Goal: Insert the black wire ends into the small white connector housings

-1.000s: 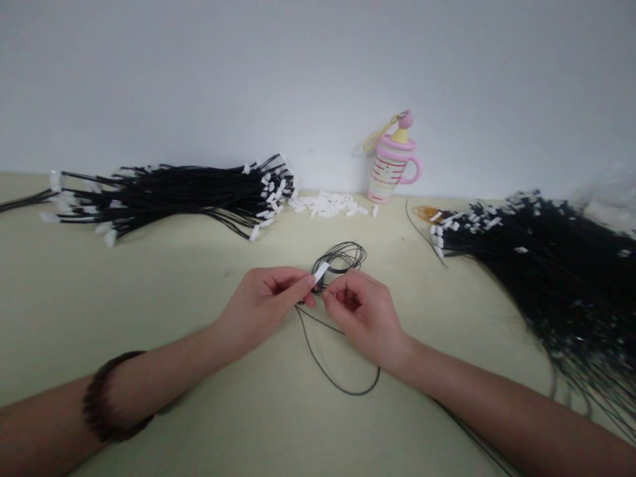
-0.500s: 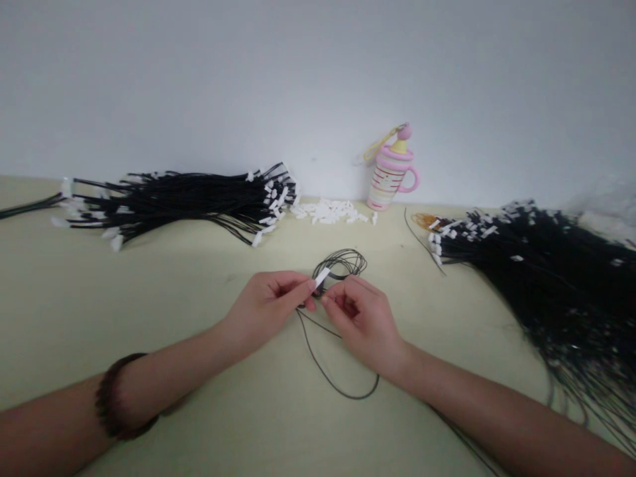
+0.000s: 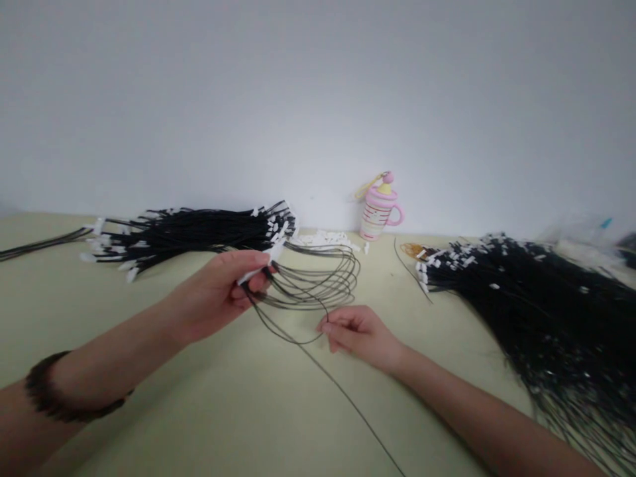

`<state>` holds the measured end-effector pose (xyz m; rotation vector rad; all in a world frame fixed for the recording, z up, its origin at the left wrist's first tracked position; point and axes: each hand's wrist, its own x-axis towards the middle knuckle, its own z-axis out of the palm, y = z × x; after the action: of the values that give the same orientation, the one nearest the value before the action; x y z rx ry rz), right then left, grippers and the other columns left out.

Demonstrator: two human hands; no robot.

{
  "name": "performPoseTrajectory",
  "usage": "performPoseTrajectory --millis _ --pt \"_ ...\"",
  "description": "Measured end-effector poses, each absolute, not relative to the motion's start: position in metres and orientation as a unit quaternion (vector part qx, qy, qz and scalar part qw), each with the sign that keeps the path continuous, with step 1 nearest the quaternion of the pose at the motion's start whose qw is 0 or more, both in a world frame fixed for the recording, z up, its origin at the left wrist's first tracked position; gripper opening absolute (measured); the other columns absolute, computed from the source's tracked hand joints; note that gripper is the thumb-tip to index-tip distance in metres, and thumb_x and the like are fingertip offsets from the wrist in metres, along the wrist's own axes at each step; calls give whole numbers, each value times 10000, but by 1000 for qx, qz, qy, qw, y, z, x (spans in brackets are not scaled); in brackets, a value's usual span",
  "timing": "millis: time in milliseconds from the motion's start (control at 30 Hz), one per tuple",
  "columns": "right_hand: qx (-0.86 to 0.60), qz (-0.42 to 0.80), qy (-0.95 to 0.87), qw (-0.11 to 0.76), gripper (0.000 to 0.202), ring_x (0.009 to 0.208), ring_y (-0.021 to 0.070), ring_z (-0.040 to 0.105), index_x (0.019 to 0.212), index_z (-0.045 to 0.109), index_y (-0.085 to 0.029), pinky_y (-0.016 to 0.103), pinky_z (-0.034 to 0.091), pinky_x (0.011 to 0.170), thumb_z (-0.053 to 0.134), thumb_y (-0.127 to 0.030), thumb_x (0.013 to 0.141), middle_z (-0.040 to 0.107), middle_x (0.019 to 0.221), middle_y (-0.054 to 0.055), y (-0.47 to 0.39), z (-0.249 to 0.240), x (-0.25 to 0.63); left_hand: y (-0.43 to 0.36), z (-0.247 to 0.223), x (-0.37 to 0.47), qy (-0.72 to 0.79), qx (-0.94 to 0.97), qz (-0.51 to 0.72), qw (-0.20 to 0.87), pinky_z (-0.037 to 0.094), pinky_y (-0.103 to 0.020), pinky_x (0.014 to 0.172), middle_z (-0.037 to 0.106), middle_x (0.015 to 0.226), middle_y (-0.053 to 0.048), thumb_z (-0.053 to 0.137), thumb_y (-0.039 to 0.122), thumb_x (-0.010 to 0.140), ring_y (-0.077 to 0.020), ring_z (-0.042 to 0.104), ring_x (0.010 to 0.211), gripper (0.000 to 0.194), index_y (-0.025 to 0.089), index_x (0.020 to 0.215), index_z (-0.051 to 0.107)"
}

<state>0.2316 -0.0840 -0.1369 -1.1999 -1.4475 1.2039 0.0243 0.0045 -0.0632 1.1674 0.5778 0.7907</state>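
Note:
My left hand [image 3: 223,291], raised above the table, is closed on a white strip [image 3: 276,252] and the gathered end of a thin black cord coil [image 3: 318,281]. The loops of the coil fan out to the right of its fingers. My right hand [image 3: 360,336] is lower and to the right, thumb and fingertips pinched on one black loop. A long tail of the cord [image 3: 348,394] runs down toward the front edge of the view.
Bundled black cords with white ends [image 3: 199,232] lie at the back left. White pieces [image 3: 325,238] are scattered beside them. A pink striped cup [image 3: 378,211] stands by the wall. A large black cord pile [image 3: 536,298] covers the right side.
My left hand has moved left and up with the strip and coil, and the coil's loops have spread wider. My right hand is now farther from my left. The view has tilted upward.

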Motion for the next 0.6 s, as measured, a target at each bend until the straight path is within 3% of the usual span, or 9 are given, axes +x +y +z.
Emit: performPoseTrajectory --millis 67,200,400,500,600 --pt "-459 544 -536 454 239 400 55 459 754 623 -118 167 281 368 641 -345 682 612 592 13 -83 -135 236 -2 -59 17 235 599 305 702 228 -115 349 453 370 48 677 333 631 -6 287 339 228 125 560 616" --pt "-402 606 -423 541 245 636 152 636 775 631 -150 198 436 477 717 -277 584 677 728 48 -80 -132 243 -9 -57 14 216 716 184 638 233 -139 350 530 382 30 647 328 666 -36 375 336 188 161 582 639" --pt "-387 577 -325 641 195 859 198 633 789 631 -135 325 466 804 668 -146 599 680 862 83 -72 -136 253 -13 -74 29 232 818 102 517 292 -172 434 561 468 23 565 315 738 -65 424 422 224 146 596 605" --pt "-394 539 -331 666 167 852 207 631 791 629 -134 356 450 827 634 -157 626 677 844 82 -68 -138 254 -17 -94 36 242 840 90 477 273 -176 436 548 483 19 539 312 745 -64 397 434 243 130 592 588" --pt "-413 470 -360 692 143 759 164 622 788 621 -145 304 453 768 637 -151 647 666 773 49 -72 -134 251 -19 -114 42 270 828 93 483 277 -178 433 538 489 15 533 321 733 -67 400 433 247 119 597 574"
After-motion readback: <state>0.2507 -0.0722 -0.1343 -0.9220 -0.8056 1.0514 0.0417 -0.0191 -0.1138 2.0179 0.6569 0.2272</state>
